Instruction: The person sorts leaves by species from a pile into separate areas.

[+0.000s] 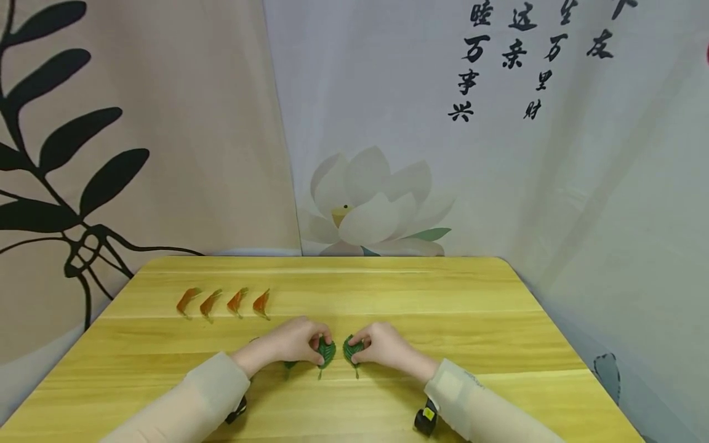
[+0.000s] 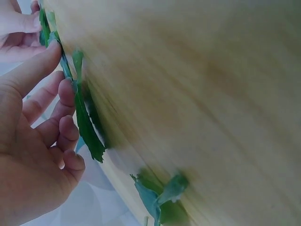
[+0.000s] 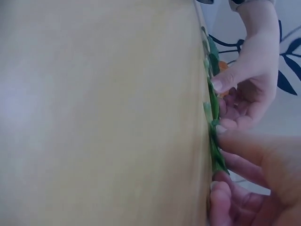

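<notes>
Near the middle of the table, my left hand (image 1: 299, 340) pinches a green leaf (image 1: 327, 352) between thumb and fingers, its stem pointing toward me. Just to the right, a second green leaf (image 1: 350, 351) is pinched at its edge by my right hand (image 1: 384, 347). The two leaves stand side by side with a small gap, low over the wood. Partly hidden beneath the left hand is another green leaf (image 1: 290, 365). In the left wrist view, one green leaf (image 2: 87, 122) lies beside the curled fingers, and a further one (image 2: 153, 197) sits farther along the table.
Several orange-brown leaves (image 1: 236, 303) form a row at the back left of the wooden table (image 1: 471, 307). Behind it hangs a cloth backdrop (image 1: 221, 123) with printed plants and writing. Black devices, one of them a wrist camera (image 1: 425, 419), are strapped below both sleeves.
</notes>
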`<state>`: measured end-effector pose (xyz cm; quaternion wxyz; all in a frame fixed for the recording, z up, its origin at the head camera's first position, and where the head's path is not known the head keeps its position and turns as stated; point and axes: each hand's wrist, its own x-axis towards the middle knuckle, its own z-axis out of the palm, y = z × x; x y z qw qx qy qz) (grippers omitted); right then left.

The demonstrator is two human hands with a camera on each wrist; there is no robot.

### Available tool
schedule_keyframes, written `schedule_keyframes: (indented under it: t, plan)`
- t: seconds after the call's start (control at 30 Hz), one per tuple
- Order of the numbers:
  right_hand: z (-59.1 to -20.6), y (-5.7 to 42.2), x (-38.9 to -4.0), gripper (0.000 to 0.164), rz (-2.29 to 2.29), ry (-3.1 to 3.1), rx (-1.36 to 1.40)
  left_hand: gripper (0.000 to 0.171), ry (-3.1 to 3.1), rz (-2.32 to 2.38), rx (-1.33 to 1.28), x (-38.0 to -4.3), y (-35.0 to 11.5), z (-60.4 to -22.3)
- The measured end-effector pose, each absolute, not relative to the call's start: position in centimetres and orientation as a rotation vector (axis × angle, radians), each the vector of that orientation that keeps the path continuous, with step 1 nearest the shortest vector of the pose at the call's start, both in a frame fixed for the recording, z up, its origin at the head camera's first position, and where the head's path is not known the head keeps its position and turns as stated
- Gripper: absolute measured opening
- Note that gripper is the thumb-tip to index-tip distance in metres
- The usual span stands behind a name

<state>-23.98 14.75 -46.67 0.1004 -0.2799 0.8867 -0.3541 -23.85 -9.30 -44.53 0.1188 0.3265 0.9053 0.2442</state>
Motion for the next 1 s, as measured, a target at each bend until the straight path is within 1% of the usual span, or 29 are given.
schedule_keyframes:
  t: [0.2,0.4,0.7,0.9,1.0]
  plan:
    - [-46.8,15.3,-24.3,0.023,-1.097,2.592,-0.798,0.028,2.648,0.713,0.995,-24.1,-9.3,-44.5]
    - [-46.7,15.2,-24.3,0.016,-1.093,2.586,-0.788,0.026,2.635,0.700,1.006,-24.2,-9.4,-44.4]
    - [-45.9,15.2,-24.6,0.014,-1.110,2.605,-0.837,0.023,2.638,0.730,1.004,-24.5,-9.5,-43.7]
    - [-44.7,16.6,-25.2,0.019,-1.125,2.651,-0.832,0.020,2.700,0.740,0.992,-24.8,-10.3,-42.3]
    - [-43.9,18.1,-25.7,0.023,-1.132,2.705,-0.777,0.023,2.756,0.737,0.945,-24.9,-11.4,-41.2]
